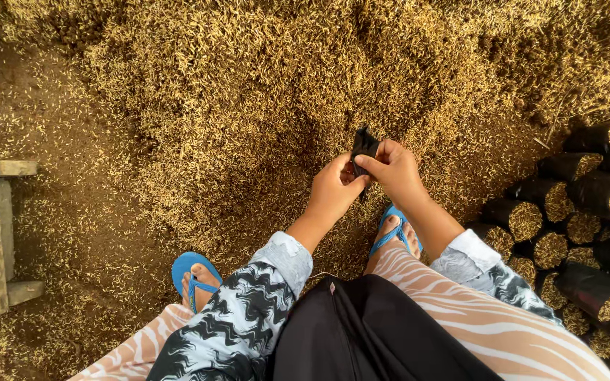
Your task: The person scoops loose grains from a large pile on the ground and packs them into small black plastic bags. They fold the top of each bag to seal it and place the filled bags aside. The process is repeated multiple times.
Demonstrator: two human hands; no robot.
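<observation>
Head view: both hands (368, 180) pinch an empty black bag (363, 143) beside husk-filled bags (587, 212)

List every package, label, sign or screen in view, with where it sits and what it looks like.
Small black bag: limp and empty, pinched between left hand and right hand above the husk heap.
Filled black bags: stacked cylinders at right, open ends showing tan husk.
No labels, signs or screens.
</observation>
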